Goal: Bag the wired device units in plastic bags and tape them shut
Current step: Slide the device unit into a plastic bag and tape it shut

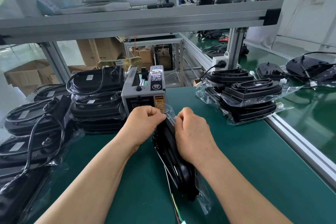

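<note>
At our far left, bagged units (36, 123) lie stacked on the green mat (245, 151); just right of them stands the grey tape dispenser (143, 92); in front of it our left hand (145, 123) pinches the mouth of the clear bag (170, 112) with curled fingers; the black wired unit (174, 160) stands on edge inside that bag, between our wrists — its coloured wires (177, 211) trail toward us; our right hand (192, 132) grips the same mouth from the other side; further right — a second bagged stack (243, 96).

Factory packing station: green mat workbench (254, 151) with aluminium-profile frame (138, 22), automatic tape dispenser (143, 90), stacks of bagged units (243, 94), cardboard cartons (99, 51) behind.
</note>
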A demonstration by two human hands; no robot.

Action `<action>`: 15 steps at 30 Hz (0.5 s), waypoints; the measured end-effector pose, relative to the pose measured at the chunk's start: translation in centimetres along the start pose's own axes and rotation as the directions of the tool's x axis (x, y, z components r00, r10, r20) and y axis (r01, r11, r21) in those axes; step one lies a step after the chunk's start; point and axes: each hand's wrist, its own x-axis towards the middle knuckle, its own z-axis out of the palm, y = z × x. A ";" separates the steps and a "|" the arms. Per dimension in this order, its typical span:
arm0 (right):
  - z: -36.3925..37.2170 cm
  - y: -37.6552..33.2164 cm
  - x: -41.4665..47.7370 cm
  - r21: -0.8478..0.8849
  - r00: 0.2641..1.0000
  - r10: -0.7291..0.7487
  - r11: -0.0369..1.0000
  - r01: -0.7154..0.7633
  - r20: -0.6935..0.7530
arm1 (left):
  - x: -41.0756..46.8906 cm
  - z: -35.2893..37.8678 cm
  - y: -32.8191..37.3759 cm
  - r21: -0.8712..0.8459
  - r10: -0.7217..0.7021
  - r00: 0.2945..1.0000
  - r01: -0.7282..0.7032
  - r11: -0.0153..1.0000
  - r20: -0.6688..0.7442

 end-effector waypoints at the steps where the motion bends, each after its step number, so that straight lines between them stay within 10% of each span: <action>1: 0.0 0.0 0.0 -0.003 1.000 -0.001 1.000 0.001 0.001 | 0.0 0.0 0.0 -0.001 0.000 1.000 0.000 1.000 -0.002; 15: -0.2 -0.3 -0.2 0.013 1.000 -0.004 1.000 0.004 0.016 | -0.2 -0.2 0.3 0.069 0.017 1.000 -0.015 0.997 -0.023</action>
